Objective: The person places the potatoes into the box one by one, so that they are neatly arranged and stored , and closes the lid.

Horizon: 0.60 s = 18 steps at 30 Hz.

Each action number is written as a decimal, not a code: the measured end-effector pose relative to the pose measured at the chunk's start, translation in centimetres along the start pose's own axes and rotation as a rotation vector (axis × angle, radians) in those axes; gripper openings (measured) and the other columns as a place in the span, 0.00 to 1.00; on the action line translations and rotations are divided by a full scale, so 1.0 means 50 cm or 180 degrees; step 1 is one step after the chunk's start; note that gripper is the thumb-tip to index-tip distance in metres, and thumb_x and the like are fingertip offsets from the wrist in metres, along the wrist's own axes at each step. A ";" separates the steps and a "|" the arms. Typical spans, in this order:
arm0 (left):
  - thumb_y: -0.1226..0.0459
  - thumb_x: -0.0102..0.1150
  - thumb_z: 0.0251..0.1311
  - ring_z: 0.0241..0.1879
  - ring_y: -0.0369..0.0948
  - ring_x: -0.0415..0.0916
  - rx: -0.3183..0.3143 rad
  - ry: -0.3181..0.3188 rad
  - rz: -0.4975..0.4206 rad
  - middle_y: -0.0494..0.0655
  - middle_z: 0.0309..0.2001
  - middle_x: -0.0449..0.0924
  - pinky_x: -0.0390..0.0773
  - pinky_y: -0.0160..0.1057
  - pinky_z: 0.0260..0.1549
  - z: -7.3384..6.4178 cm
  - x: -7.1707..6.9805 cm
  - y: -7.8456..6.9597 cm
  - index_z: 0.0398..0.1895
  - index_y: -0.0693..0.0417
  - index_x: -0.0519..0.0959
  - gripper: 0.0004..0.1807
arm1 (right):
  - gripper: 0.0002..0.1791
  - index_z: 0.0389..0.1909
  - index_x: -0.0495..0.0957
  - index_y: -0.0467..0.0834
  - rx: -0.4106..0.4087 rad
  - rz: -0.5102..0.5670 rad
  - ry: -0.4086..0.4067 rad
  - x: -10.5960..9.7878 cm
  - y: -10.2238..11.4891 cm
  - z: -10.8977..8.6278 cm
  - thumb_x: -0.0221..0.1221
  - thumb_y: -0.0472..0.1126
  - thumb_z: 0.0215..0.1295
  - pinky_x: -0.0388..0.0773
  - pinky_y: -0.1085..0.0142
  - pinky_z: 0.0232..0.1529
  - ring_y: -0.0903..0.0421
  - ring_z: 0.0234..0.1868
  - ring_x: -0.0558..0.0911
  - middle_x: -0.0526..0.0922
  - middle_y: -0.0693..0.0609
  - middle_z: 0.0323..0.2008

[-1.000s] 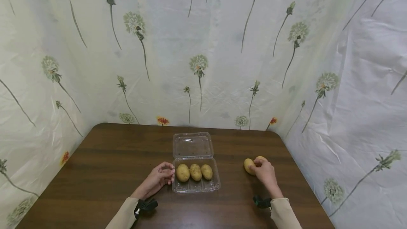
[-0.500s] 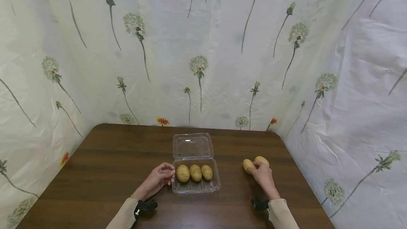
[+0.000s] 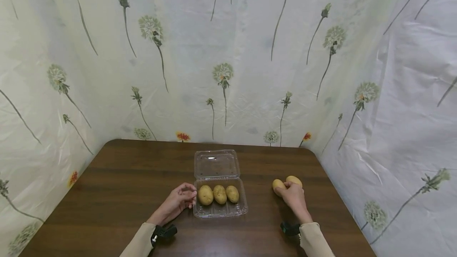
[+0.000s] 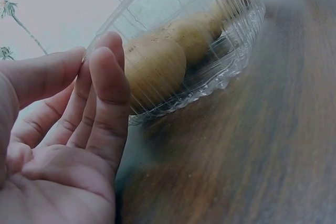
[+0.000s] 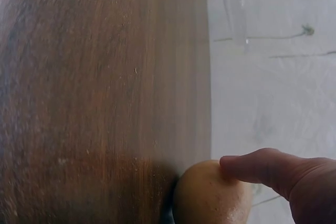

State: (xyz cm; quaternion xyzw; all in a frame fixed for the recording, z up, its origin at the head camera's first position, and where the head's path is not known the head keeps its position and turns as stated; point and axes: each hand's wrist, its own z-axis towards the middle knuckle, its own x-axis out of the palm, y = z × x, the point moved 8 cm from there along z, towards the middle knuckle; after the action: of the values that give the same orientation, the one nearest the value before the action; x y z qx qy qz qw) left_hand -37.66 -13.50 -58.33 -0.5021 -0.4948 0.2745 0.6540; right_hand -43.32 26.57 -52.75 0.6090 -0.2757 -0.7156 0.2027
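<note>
Since a second ago our right hand (image 3: 293, 195) has drawn slightly toward us along the table (image 3: 118, 177), and the two loose potatoes now show more fully beyond the knuckles; our left hand (image 3: 176, 202) has not moved. From the head view, the near-left potato (image 3: 277, 185) lies under our right fingers and the far-right potato (image 3: 294, 180) sits just beside it, both well to the right of the clamshell tray (image 3: 220, 209). Only the right wrist view shows the grip: a finger (image 5: 262, 167) presses on top of the potato, so we hold it lightly; how far the other fingers curl we cannot tell. Only the left wrist view shows our left fingers (image 4: 107, 95) nearly straight, touching the tray's ribbed side without closing round it. Three potatoes (image 3: 219, 194) lie side by side in the tray, long axes pointing away from us toward its open lid (image 3: 216, 163). The held potato's long axis runs roughly the same way.
</note>
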 end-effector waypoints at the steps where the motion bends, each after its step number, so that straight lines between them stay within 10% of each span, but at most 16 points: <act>1: 0.69 0.49 0.70 0.29 0.35 0.78 -0.0020 -0.0010 -0.0007 0.42 0.30 0.80 0.75 0.31 0.27 0.000 0.000 0.000 0.47 0.57 0.66 0.07 | 0.21 0.42 0.82 0.34 0.0014 0.0003 0.0013 0.001 0.000 0.000 0.66 0.47 0.54 0.71 0.60 0.33 0.47 0.34 0.76 0.85 0.40 0.38; 18: 0.69 0.50 0.69 0.29 0.36 0.78 -0.0023 -0.0020 0.0009 0.42 0.31 0.80 0.76 0.31 0.28 -0.002 0.002 -0.002 0.47 0.57 0.67 0.07 | 0.17 0.37 0.82 0.39 0.0186 0.0073 0.0024 -0.003 -0.008 -0.006 0.64 0.49 0.56 0.67 0.65 0.28 0.50 0.31 0.74 0.81 0.49 0.29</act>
State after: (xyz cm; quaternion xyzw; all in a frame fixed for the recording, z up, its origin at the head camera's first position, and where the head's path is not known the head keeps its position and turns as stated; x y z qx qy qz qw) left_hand -37.53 -13.49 -58.22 -0.5043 -0.4970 0.2753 0.6503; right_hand -42.98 26.94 -52.93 0.6141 -0.3028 -0.7025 0.1941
